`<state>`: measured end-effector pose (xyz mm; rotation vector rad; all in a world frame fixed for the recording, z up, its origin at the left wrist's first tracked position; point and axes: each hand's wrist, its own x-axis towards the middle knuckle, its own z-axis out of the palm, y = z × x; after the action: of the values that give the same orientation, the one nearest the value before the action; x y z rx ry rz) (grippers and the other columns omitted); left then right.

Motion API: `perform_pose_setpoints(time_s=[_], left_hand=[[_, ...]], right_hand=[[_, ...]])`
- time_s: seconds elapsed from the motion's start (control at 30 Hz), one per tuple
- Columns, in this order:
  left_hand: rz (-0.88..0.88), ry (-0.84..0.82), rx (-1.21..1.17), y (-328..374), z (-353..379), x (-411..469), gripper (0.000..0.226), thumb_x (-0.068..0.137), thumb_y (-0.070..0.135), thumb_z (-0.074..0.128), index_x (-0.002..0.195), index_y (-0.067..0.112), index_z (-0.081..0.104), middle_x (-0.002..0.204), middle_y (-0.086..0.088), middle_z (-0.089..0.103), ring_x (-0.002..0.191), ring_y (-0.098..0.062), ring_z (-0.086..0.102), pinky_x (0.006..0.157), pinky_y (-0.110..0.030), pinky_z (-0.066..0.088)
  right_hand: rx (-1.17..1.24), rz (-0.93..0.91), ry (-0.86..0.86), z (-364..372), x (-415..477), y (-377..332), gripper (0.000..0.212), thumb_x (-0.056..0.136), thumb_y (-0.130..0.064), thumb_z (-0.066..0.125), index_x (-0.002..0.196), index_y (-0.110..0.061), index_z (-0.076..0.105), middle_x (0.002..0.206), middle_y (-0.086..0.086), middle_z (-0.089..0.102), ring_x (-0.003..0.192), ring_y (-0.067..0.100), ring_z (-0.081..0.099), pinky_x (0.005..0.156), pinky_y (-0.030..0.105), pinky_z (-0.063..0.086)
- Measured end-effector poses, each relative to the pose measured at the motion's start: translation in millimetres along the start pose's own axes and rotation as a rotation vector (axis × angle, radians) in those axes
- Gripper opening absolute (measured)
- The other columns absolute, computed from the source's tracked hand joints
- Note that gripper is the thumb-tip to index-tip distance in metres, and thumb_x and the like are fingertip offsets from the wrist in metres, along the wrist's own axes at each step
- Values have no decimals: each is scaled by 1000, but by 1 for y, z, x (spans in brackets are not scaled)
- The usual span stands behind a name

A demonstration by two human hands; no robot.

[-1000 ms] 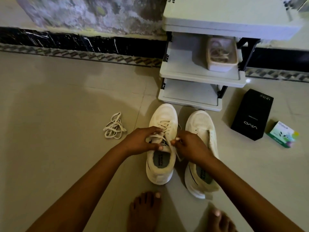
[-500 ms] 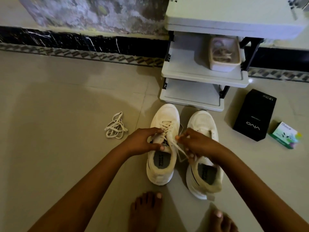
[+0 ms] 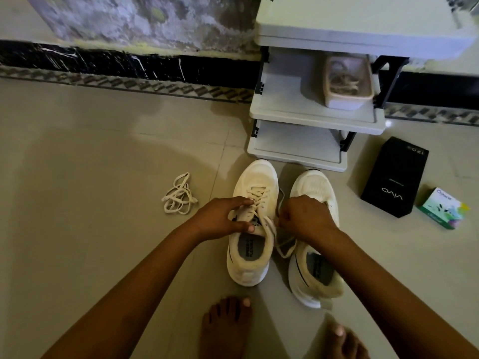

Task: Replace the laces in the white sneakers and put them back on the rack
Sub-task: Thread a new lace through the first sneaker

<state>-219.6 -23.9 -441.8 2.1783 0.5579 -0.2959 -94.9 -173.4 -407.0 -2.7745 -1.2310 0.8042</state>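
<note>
Lacing step in hand, sneaker 1 of 2. Left hand (image 3: 220,218) grips part-laced sneaker (image 3: 255,182): fingers curled over eyelets, thumb on tongue. Right hand (image 3: 305,218) closed, fingers pinching lace (image 3: 269,223) drawn sideways from upper eyelets. Second sneaker (image 3: 311,185) alongside on floor, apparently unlaced. Both just before rack (image 3: 311,117). Loose lace bundle (image 3: 178,194) apart, to left. Next, by judgement: pull slack through, thread remaining eyelets, tie; tongue must be held steady.
</note>
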Motion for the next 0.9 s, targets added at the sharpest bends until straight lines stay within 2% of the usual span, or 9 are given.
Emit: perform_pose_setpoints(time_s=[0.07, 0.23, 0.33, 0.47, 0.57, 0.7, 0.8, 0.9], left_hand=[[-5, -4, 16, 0, 0, 0, 67, 77, 40, 73, 137, 31, 45, 140, 5, 49, 126, -15, 47, 98, -33, 45], [-8, -12, 47, -1, 0, 0, 68, 78, 43, 72, 138, 31, 44, 141, 4, 48, 126, -16, 47, 99, -36, 45], [-2, -16, 73, 1, 0, 0, 68, 79, 43, 71, 139, 30, 43, 142, 3, 48, 126, -17, 47, 99, -36, 45], [-12, -20, 66, 1, 0, 0, 67, 79, 43, 71, 138, 32, 43, 141, 3, 48, 125, -16, 47, 98, -36, 46], [-14, -22, 35, 2, -1, -1, 66, 78, 41, 71, 137, 32, 44, 140, 4, 49, 125, -15, 47, 98, -32, 45], [2, -11, 27, 3, -2, -3, 65, 78, 40, 71, 137, 31, 45, 140, 5, 49, 126, -13, 47, 96, -27, 41], [2, -14, 4, 4, -4, -4, 65, 78, 38, 73, 137, 29, 47, 140, 5, 49, 126, -13, 47, 96, -24, 39], [-12, 16, -40, 5, -8, -7, 54, 77, 34, 75, 127, 26, 56, 130, 4, 57, 120, -11, 52, 95, -24, 42]], right_hand=[[31, -55, 55, 4, 1, -3, 20, 91, -30, 57, 103, -15, 64, 102, 6, 64, 90, 21, 62, 82, 33, 52], [414, -93, -43, 7, 10, 6, 9, 89, -25, 62, 94, -18, 62, 94, 0, 62, 87, 16, 60, 78, 26, 48], [457, -118, -31, 11, 11, 7, 7, 87, -22, 64, 84, -21, 58, 88, -4, 58, 84, 12, 57, 77, 24, 45], [386, -139, 17, 11, 13, 4, 26, 89, -24, 62, 68, -27, 47, 75, -7, 52, 74, 12, 54, 66, 20, 39], [381, -128, 97, 7, 15, 6, 16, 91, -23, 58, 79, -19, 49, 83, 0, 55, 75, 14, 54, 65, 21, 40], [437, -163, 124, 10, 13, 7, 11, 93, -19, 54, 85, -15, 48, 81, 3, 55, 71, 15, 53, 65, 24, 45], [808, -41, 74, 2, 11, 6, 6, 96, -15, 50, 90, -13, 52, 73, 1, 58, 61, 11, 55, 59, 19, 46], [1321, 58, -95, -21, 10, 7, 11, 97, -12, 45, 97, -13, 56, 74, 3, 59, 61, 13, 55, 69, 29, 47]])
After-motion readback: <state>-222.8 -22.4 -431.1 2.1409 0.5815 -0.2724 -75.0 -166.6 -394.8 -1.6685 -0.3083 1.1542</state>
